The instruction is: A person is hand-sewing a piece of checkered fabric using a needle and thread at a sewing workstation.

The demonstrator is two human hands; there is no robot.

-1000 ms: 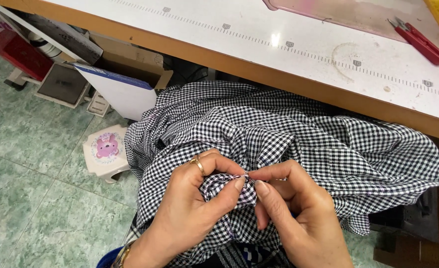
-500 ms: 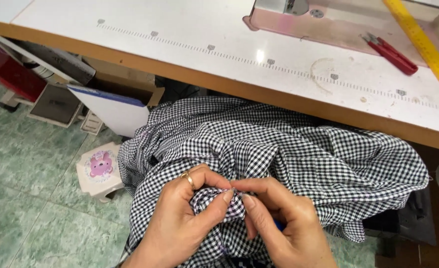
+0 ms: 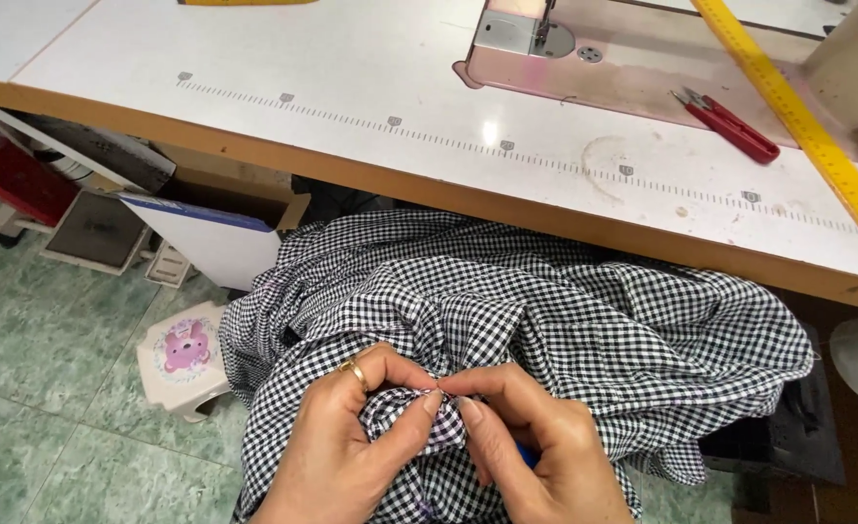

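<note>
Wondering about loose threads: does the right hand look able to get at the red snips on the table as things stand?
Probably yes. The red snips lie in the open on the white table, nothing covering them, but the right hand is pinching the checked fabric and would have to let go.

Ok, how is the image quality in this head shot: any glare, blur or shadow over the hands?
Head view: sharp, evenly lit; left hand, right hand and checked fabric are crisp and unshadowed; a small glare spot on the white table; dark shadow under its edge.
</note>
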